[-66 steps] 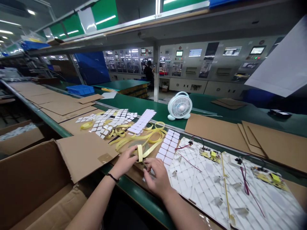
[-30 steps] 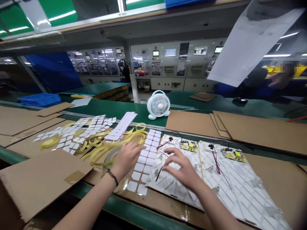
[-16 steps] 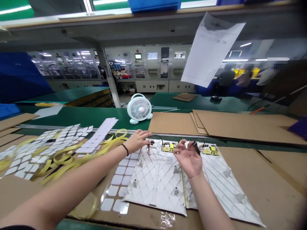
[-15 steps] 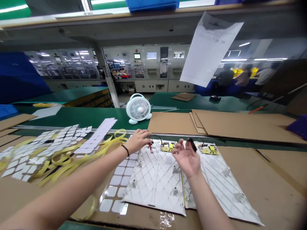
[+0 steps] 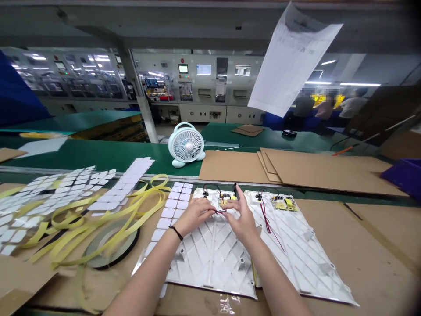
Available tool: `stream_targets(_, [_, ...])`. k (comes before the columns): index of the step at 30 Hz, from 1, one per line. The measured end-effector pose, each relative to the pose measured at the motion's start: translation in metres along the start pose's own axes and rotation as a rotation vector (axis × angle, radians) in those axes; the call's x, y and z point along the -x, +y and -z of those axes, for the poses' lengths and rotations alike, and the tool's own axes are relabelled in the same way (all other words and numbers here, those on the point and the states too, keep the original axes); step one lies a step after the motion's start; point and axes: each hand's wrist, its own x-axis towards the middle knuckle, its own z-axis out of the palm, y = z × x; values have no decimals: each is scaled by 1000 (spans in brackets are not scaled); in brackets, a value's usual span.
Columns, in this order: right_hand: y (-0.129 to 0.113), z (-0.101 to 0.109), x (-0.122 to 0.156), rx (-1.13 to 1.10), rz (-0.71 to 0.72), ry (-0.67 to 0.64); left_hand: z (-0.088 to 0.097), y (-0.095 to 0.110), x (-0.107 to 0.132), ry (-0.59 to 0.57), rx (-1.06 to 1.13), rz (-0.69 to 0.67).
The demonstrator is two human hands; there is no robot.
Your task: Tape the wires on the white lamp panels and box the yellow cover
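Left hand (image 5: 194, 215) and right hand (image 5: 244, 221), fingers (image 5: 208, 208) pinching thin wires (image 5: 220, 211), lattice-ribbed white panel (image 5: 210, 259) beneath

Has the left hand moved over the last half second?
Yes: against the left white panel, the left hand has moved from the far edge toward the person, now at the thin wires.

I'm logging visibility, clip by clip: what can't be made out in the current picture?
All in the head view:
Held wires: ends lost among the fingers of the left hand and right hand.
Black item: partly covered by a right-hand finger, too small to identify.
Sheet: print too faint to read.
Purple bin: cut off by the right edge.
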Motion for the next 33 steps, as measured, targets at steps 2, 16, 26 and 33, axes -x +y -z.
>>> stream_targets(2, [0,-1,0,43,33,-25,2,-1,1,-10,33,2])
stream_targets(16, [-7,-17,5,-30,-22,-2,-8,0,3,7,183,-69])
stream_targets(26, [-9,-8,4,-173,-82,-24,-4,11,2,53,247,21])
stream_targets(33, [-10,-8,6,-158,-88,31,-1,16,3,105,180,85])
